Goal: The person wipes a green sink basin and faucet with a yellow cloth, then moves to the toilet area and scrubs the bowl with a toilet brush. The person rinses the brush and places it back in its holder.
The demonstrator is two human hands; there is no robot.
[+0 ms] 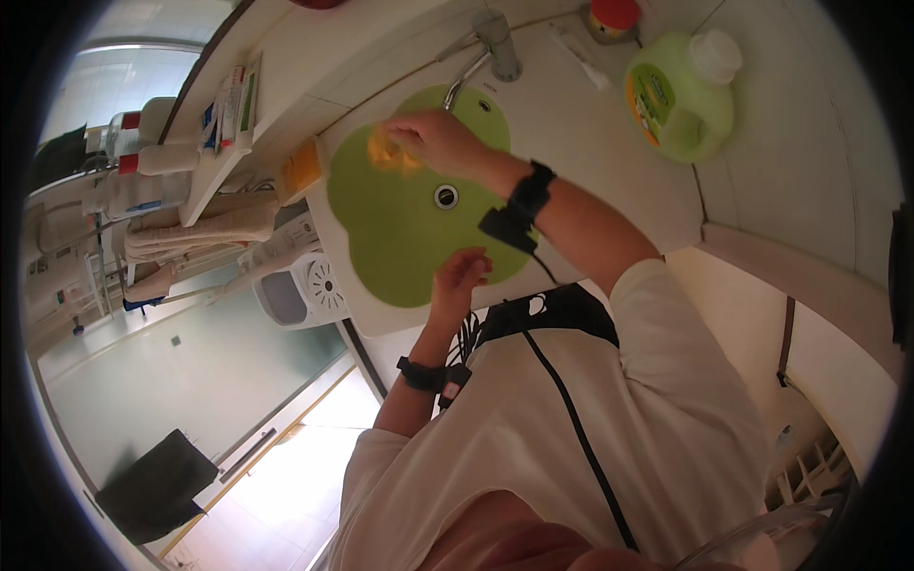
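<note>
My right hand (432, 143) is over the back part of a green, lobed washbasin (385, 235), just in front of the chrome tap (485, 53). Its fingers are closed on a soft orange-yellow item (389, 153), perhaps a cloth or mesh scrubber, blurred and hanging below them. Near the basin's front rim is my left hand (460, 275), its fingers loosely curled and nothing seen in them. The metal drain (446, 196) lies between the two hands. Black straps with small devices circle both wrists.
On the counter right of the tap stand a green detergent jug (682, 100), a white tube (582, 57) and a red-lidded jar (614, 18). Leftward are an orange box (301, 171), a shelf with bottles (168, 158) and a hanging towel (203, 225). A black cable (564, 400) runs down my shirt.
</note>
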